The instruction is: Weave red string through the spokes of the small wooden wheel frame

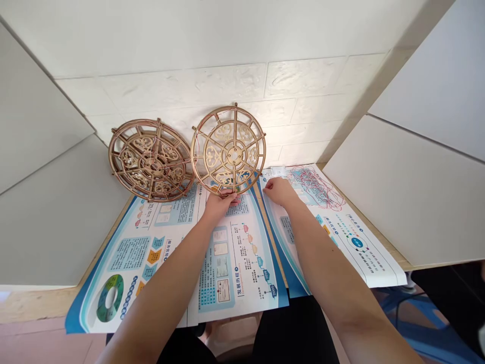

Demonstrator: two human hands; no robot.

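My left hand [222, 206] grips the bottom rim of a round gold openwork frame [235, 155] with spokes and scroll patterns, held upright near the wall. Thin reddish wire runs along parts of its rim. My right hand [277, 191] is to the right of the frame, fingers pinched together; what they hold, if anything, is too small to make out. Left of the held frame, a stack of similar round frames [151, 161] leans on the wall. Beyond my right hand lies a loose tangle of thin red wire [316, 188].
Printed poster sheets [253, 283] cover the wooden table [41, 305]. White panels [409, 197] stand at both sides, and a white brick-patterned wall [303, 76] closes the back. A small white object [278, 172] lies by the wall. A blue stool [428, 323] is at lower right, beside part of another person.
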